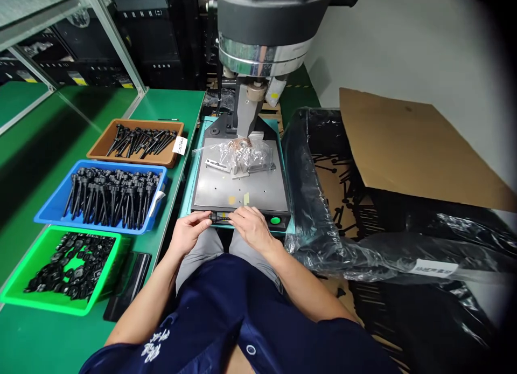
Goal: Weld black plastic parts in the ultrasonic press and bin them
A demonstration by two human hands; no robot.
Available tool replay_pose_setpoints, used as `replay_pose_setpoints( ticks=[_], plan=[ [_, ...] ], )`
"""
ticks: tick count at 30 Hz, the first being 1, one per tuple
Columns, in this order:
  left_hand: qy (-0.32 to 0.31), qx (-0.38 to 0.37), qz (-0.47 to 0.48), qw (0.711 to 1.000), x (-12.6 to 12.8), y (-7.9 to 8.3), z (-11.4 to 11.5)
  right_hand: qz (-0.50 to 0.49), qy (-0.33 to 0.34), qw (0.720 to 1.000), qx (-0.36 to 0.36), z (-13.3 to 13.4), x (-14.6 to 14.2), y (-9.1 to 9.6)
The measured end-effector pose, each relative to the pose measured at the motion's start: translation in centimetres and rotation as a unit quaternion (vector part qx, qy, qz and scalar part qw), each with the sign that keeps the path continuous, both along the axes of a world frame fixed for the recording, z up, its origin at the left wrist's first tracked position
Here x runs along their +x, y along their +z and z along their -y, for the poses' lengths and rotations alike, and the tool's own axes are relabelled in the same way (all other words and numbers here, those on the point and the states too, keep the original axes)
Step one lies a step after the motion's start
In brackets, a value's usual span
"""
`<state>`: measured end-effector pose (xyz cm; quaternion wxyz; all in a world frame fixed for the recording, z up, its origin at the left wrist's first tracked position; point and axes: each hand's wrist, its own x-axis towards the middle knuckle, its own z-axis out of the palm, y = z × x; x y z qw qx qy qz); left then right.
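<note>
A black screw-like part with a ribbed shank [223,218] lies level between my two hands, just in front of the machine's base. My left hand [187,233] pinches its thicker end between thumb and fingertips. At the thinner end, the fingers of my right hand [253,229] are closed around the shank, hiding the tip. Beyond the hands is the machine's metal plate [210,193], with a fixture under clear plastic film [262,152]. A green button [275,220] sits on the base's front, right of my right hand.
On the green table at left stand an orange bin [100,147] and a blue bin [52,215] of black screw-like parts, plus a green bin [16,293] of small black pieces. The machine head [266,23] hangs above the plate. At right are a plastic-lined box [307,201] and cardboard [412,147].
</note>
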<state>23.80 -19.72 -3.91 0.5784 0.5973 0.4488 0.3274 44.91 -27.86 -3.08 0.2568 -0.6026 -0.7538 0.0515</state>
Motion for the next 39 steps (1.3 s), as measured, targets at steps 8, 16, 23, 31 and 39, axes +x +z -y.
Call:
replay_pose_setpoints(
  ticks=[8,16,23,31,39],
  plan=[
    [-0.049,0.02,0.015,0.998,0.0,0.8,-0.3,-0.214,0.068,0.971,-0.083,-0.1,0.9,-0.6],
    [-0.049,-0.002,0.022,0.999,0.7,1.4,-0.1,-0.316,0.071,0.93,-0.173,0.0,1.0,0.1],
    [-0.04,0.022,0.007,0.999,1.6,1.5,0.4,-0.433,-0.012,0.881,-0.192,0.7,-0.7,-1.3],
    [-0.135,0.08,0.01,0.988,5.0,1.5,0.5,-0.636,-0.016,0.755,-0.155,-0.5,-1.4,-3.7],
    [-0.004,-0.159,0.239,0.958,6.9,0.4,-9.4,-0.793,-0.144,0.59,-0.049,-5.0,4.8,-2.8]
  ],
)
